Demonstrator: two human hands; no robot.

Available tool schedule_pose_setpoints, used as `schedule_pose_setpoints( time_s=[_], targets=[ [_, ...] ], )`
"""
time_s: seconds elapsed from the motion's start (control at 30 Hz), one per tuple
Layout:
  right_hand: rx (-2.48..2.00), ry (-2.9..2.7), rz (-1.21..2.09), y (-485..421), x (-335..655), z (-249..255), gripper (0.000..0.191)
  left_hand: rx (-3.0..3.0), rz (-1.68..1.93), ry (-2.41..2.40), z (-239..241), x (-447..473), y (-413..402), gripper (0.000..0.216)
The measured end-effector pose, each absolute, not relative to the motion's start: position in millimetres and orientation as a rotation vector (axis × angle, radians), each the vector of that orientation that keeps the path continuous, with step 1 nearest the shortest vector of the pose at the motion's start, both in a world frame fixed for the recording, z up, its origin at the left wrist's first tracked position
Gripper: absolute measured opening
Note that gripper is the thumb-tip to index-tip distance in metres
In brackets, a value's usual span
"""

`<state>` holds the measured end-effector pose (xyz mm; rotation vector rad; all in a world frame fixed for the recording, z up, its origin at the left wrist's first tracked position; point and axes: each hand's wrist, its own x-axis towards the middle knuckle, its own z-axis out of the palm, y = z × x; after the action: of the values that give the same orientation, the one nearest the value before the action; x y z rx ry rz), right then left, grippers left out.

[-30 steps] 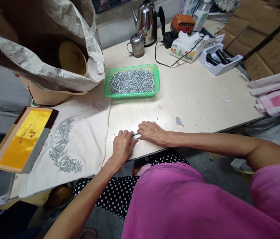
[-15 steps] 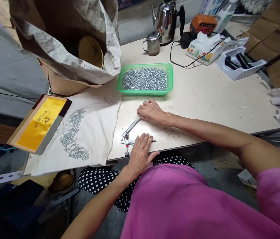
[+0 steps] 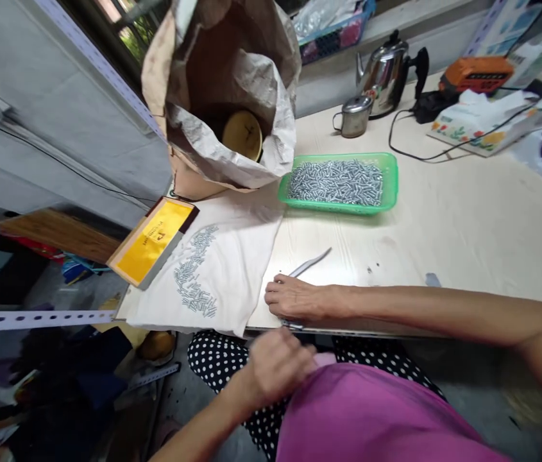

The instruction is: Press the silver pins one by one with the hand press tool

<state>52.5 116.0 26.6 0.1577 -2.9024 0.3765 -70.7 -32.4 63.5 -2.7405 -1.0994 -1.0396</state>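
Note:
A metal lever tool sits at the front edge of the table, its long grey handle (image 3: pixel 312 262) pointing up and to the right. My right hand (image 3: pixel 297 298) lies over the tool's body with fingers curled down around it, hiding most of it. Below the table edge, in front of my lap, my left hand (image 3: pixel 278 366) is smeared by motion; its fingers seem bent, but what is in them does not show. To the left, small metal pins (image 3: pixel 194 276) lie loose in a curved heap on a white cloth (image 3: pixel 246 256).
A green plastic basket (image 3: pixel 338 210) full of similar metal pins stands behind the tool. A large paper sack (image 3: pixel 194 141) and a yellow-topped box (image 3: pixel 152 244) are at the left. Farther back are a metal cup (image 3: pixel 355 119), a kettle (image 3: pixel 383 77) and a tissue box (image 3: pixel 463 131).
The view has swung left. My right hand has come down from the handle's end onto the tool's body. My left hand has left the tool and dropped below the table edge.

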Motion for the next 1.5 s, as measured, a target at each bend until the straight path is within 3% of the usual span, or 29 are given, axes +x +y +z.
schedule_pose_setpoints(
  time_s=[0.13,0.27,0.5,0.73,0.8,0.87,1.0,1.1,1.27,1.5],
  targets=[
    [-0.243,-2.508,0.738,141.7,65.6,45.1,0.011,-2.036,-0.671,-1.740,77.5,-173.1,21.1,0.015],
    [-0.625,-2.164,0.634,206.1,114.0,92.0,0.011,-1.876,-0.235,-2.112,70.0,-252.1,88.9,0.027],
    [-0.937,-2.144,0.019,282.2,187.8,125.8,0.020,-2.024,0.307,-2.092,56.7,-278.6,155.6,0.032],
    [-0.808,-2.308,0.119,232.0,175.2,85.2,0.024,-2.234,0.400,-1.980,60.7,-284.0,179.7,0.023],
    [-0.773,-2.407,0.220,206.7,172.3,71.7,0.026,-2.258,0.308,-2.002,64.9,-281.6,182.0,0.022],
    [-0.744,-2.517,0.374,177.9,172.0,59.6,0.029,-2.219,-0.004,-2.126,69.0,-268.7,176.4,0.020],
    [-0.744,-2.673,0.687,122.8,174.2,37.6,0.028,-2.119,-0.770,-2.653,75.4,-206.9,130.9,0.025],
    [-0.771,-2.725,0.761,96.4,173.3,23.2,0.026,-2.205,-1.025,-3.039,75.6,-151.4,78.4,0.035],
    [-0.857,-2.736,0.665,81.9,166.7,12.9,0.019,-2.115,-1.198,-3.345,55.4,-99.9,23.5,0.038],
    [-0.905,-2.725,0.585,76.5,163.6,11.0,0.016,-2.023,-1.169,-3.407,43.3,-90.7,14.7,0.047]
  ],
)
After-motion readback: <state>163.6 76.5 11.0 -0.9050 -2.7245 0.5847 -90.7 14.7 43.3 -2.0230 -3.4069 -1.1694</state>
